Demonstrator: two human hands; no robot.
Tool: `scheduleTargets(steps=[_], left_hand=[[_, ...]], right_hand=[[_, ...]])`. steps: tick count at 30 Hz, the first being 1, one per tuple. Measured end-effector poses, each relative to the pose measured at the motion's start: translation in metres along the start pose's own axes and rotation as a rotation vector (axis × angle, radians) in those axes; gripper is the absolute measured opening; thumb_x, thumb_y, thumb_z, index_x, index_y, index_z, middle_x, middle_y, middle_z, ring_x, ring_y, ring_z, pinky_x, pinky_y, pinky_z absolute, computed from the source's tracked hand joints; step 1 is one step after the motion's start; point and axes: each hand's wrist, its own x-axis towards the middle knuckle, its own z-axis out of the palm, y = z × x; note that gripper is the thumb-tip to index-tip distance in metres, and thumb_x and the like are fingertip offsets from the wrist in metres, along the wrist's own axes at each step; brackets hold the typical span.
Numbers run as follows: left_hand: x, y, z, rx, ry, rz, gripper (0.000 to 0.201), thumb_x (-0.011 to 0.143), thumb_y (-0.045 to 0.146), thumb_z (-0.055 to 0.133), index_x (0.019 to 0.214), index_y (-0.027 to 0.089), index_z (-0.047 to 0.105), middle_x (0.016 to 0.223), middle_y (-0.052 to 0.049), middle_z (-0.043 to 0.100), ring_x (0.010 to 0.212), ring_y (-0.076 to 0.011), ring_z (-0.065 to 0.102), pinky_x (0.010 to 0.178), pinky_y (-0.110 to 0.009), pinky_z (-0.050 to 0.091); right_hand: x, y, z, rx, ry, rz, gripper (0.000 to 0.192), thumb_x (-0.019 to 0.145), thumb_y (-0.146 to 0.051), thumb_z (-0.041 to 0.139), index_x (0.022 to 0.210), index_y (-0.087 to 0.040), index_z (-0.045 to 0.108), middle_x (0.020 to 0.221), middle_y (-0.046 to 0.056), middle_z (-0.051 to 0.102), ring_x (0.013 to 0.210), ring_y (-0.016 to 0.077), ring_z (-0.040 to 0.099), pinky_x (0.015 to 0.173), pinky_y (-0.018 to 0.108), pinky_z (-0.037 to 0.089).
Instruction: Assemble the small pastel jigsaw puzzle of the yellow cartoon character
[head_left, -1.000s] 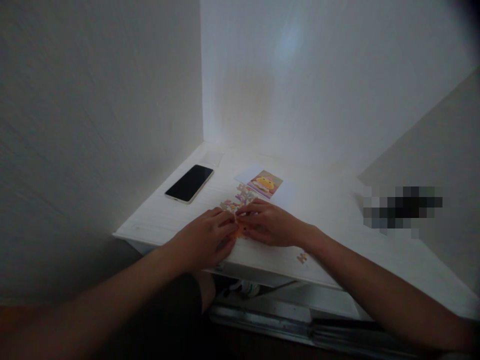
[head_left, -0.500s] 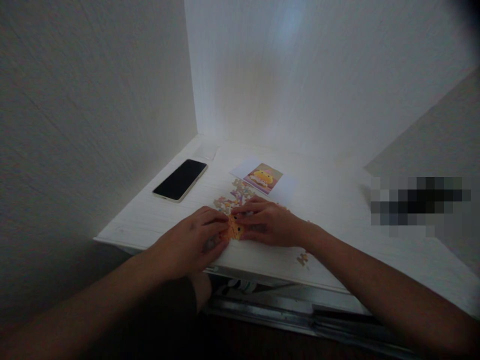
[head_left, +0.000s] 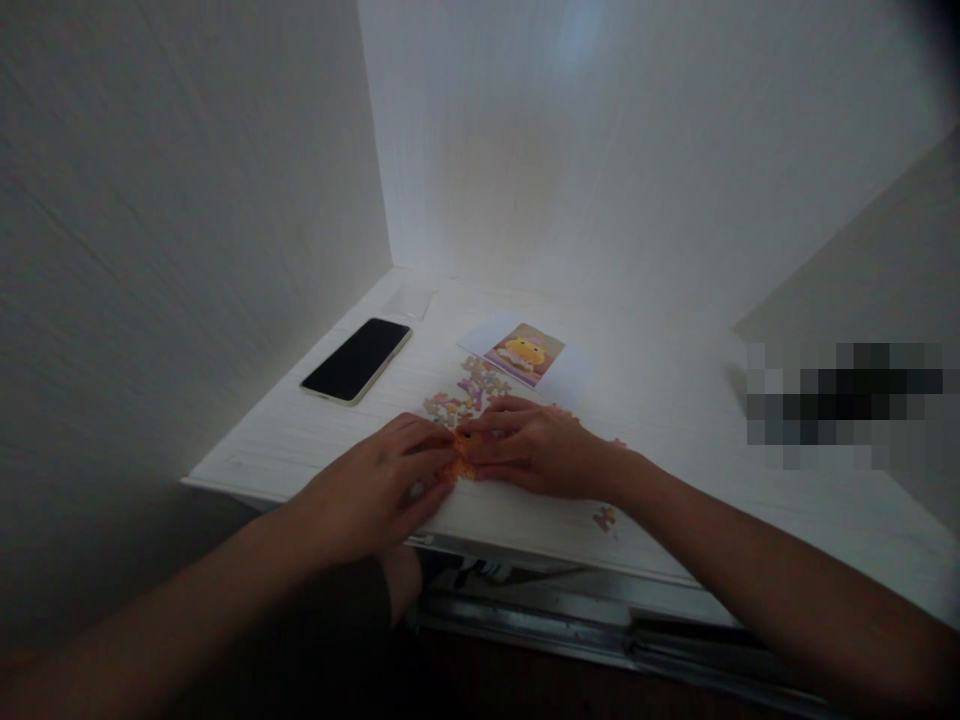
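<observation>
Joined orange-yellow jigsaw puzzle pieces [head_left: 466, 468] lie flat near the table's front edge, between my two hands. My left hand [head_left: 397, 475] grips their left side with curled fingers and thumb. From the right, my right hand [head_left: 536, 448] presses its fingertips onto the same pieces and covers part of them. Just beyond the fingers spreads a pile of loose puzzle pieces [head_left: 469, 390] in beige, purple and orange. A picture card [head_left: 525, 352] showing a yellow figure lies behind the pile on a white sheet.
On the left of the white table [head_left: 675, 480] rests a phone [head_left: 358, 360] with a dark screen. Behind it is a clear plastic tray or bag [head_left: 409, 301]. A few stray pieces [head_left: 604, 518] lie by my right wrist. Walls rise at the left and back.
My right fingers have shifted slightly left and now cover more of the orange-yellow pieces. My left hand stays nearly in place. The view has tilted a little.
</observation>
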Motion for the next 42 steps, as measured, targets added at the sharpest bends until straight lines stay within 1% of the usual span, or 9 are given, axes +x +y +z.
scheduleTargets(steps=[9,13,18,24,29,32,35,39,42], left_hand=[[0.000,0.001,-0.001,-0.014,-0.016,-0.014,0.028,0.095,0.026,0.052,0.118,0.020,0.065,0.119,-0.010,0.059,0.113,-0.0214,0.054,0.100,-0.038,0.048],[0.000,0.000,-0.001,-0.026,-0.019,-0.034,0.028,0.094,0.026,0.053,0.119,0.022,0.065,0.120,-0.009,0.059,0.113,-0.0213,0.054,0.100,-0.037,0.049],[0.001,-0.001,-0.001,-0.041,-0.028,-0.018,0.029,0.094,0.027,0.054,0.121,0.021,0.064,0.121,-0.010,0.059,0.113,-0.0210,0.055,0.100,-0.037,0.048],[0.002,0.000,-0.003,-0.010,-0.044,-0.002,0.030,0.095,0.026,0.052,0.122,0.020,0.063,0.121,-0.010,0.059,0.115,-0.0219,0.053,0.101,-0.038,0.048],[0.002,0.000,-0.002,0.026,-0.039,0.019,0.032,0.095,0.025,0.051,0.125,0.019,0.061,0.123,-0.010,0.059,0.115,-0.0224,0.053,0.102,-0.040,0.047],[0.002,0.001,-0.002,0.029,-0.034,0.018,0.030,0.095,0.025,0.051,0.122,0.019,0.062,0.121,-0.010,0.059,0.114,-0.0228,0.054,0.100,-0.040,0.049],[0.002,0.002,-0.002,0.029,-0.030,0.010,0.028,0.095,0.025,0.050,0.119,0.019,0.064,0.120,-0.010,0.059,0.113,-0.0229,0.054,0.100,-0.040,0.049],[0.002,0.002,-0.003,0.024,-0.036,0.012,0.028,0.095,0.025,0.050,0.120,0.020,0.063,0.119,-0.011,0.059,0.113,-0.0235,0.054,0.098,-0.041,0.050],[0.001,0.001,-0.002,0.030,-0.036,0.011,0.029,0.095,0.024,0.050,0.121,0.019,0.062,0.124,-0.012,0.058,0.116,-0.0242,0.054,0.100,-0.042,0.049]], right_hand=[[-0.001,-0.011,-0.012,-0.060,-0.111,-0.034,0.029,0.097,-0.025,0.048,0.121,-0.024,0.064,0.131,0.006,0.062,0.122,0.0223,0.052,0.104,0.044,0.042],[-0.003,-0.014,-0.013,-0.090,-0.128,-0.027,0.027,0.096,-0.025,0.050,0.118,-0.023,0.066,0.133,0.008,0.060,0.123,0.0250,0.052,0.101,0.046,0.044],[-0.004,-0.015,-0.017,-0.070,-0.169,-0.046,0.028,0.094,-0.022,0.052,0.119,-0.025,0.065,0.139,0.005,0.055,0.124,0.0244,0.051,0.102,0.044,0.043],[-0.004,-0.016,-0.020,-0.040,-0.195,-0.031,0.029,0.093,-0.022,0.054,0.118,-0.025,0.066,0.138,0.004,0.056,0.127,0.0251,0.049,0.104,0.044,0.042],[-0.005,-0.016,-0.020,-0.006,-0.187,-0.001,0.034,0.090,-0.022,0.058,0.123,-0.026,0.063,0.137,0.005,0.058,0.129,0.0255,0.048,0.104,0.045,0.041],[-0.005,-0.012,-0.018,0.066,-0.138,0.019,0.036,0.090,-0.022,0.057,0.125,-0.024,0.062,0.131,0.006,0.062,0.126,0.0221,0.052,0.105,0.042,0.042],[-0.004,-0.007,-0.017,0.104,-0.111,0.005,0.029,0.090,-0.018,0.054,0.116,-0.019,0.066,0.124,0.007,0.066,0.121,0.0191,0.056,0.106,0.038,0.042],[-0.002,-0.006,-0.018,0.089,-0.119,-0.023,0.023,0.090,-0.015,0.052,0.105,-0.019,0.070,0.115,0.007,0.070,0.118,0.0192,0.058,0.105,0.039,0.044],[-0.003,-0.006,-0.016,0.088,-0.089,-0.004,0.022,0.091,-0.017,0.054,0.106,-0.018,0.069,0.120,0.009,0.068,0.118,0.0195,0.058,0.107,0.038,0.043]])
